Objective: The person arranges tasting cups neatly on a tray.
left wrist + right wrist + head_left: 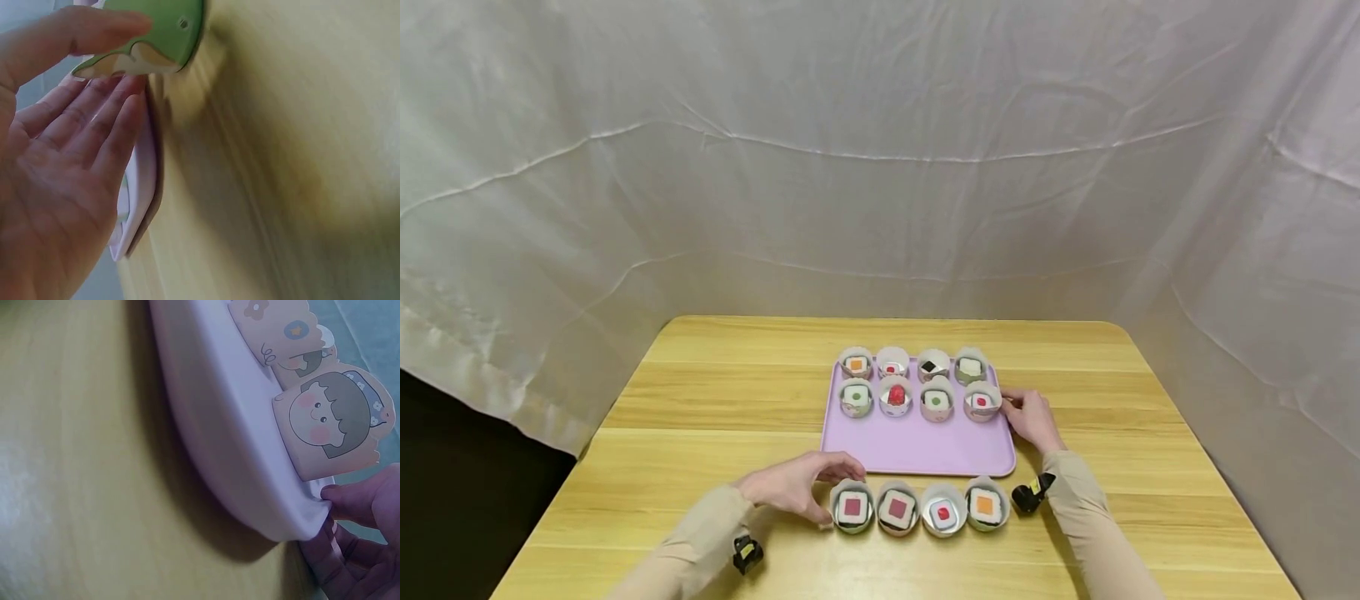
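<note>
A lilac tray (pixel 917 446) carries two rows of paper cups with toy sushi pieces. My right hand (pixel 1033 419) grips the tray's right edge, thumb on the rim (pixel 315 528) and fingers beneath it. In front of the tray stands a row of several more cups. My left hand (pixel 797 483) reaches around the leftmost one, a green paper cup (pixel 165 37) holding white sushi with a dark red square centre (pixel 852 505). Its fingers are spread and only slightly bent, the thumb overlapping the cup's side in the left wrist view.
Right of the green cup stand a cup with dark red-centred sushi (pixel 898 508), a white cup with a red-topped piece (pixel 943 512) and a cup with orange-centred sushi (pixel 987 507). Pale curtains (pixel 880 208) enclose the wooden table (pixel 700 400) at back and sides.
</note>
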{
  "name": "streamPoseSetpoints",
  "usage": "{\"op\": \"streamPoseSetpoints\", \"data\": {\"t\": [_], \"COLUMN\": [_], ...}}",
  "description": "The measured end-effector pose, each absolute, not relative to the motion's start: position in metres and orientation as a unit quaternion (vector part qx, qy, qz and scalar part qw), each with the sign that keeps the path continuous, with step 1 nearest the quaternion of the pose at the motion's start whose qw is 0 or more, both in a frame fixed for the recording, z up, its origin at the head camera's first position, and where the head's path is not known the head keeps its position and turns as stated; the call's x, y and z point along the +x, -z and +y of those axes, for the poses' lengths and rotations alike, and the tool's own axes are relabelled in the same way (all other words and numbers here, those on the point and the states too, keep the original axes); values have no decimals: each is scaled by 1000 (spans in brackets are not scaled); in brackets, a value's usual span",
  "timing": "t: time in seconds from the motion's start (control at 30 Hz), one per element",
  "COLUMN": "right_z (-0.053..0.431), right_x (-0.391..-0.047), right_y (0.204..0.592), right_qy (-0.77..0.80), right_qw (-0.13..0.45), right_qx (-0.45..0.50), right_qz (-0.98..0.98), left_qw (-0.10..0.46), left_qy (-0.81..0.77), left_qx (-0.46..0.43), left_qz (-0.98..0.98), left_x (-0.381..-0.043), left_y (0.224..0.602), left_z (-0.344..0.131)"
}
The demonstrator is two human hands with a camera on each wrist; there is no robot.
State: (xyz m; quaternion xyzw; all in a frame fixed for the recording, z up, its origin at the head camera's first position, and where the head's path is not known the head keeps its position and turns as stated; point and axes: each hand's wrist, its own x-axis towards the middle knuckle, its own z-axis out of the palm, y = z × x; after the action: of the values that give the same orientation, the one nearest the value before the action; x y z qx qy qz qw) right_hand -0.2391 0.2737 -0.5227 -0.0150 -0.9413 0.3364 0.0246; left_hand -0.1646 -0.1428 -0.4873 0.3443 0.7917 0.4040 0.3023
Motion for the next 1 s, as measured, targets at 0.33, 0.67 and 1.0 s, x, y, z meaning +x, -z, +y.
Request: {"op": "streamPoseSetpoints", "data": {"t": [0.33, 0.67, 1.0], "right_z": [272, 272, 273], "right_x": [-237, -237, -236], "right_y": [521, 521, 523], "right_qy": [-336, -337, -343], "right_qw": [26, 30, 47], "right_qx": [-17, -15, -12], "right_qz": [-941, -941, -938], "left_qw": [272, 232, 214], "left_qy": [-393, -360, -336], "left_qx": [347, 359, 361], "left_qz": [807, 829, 843], "left_x": [-157, -154, -153], "left_y": [497, 502, 501], "left_z": [-135, -131, -130]}}
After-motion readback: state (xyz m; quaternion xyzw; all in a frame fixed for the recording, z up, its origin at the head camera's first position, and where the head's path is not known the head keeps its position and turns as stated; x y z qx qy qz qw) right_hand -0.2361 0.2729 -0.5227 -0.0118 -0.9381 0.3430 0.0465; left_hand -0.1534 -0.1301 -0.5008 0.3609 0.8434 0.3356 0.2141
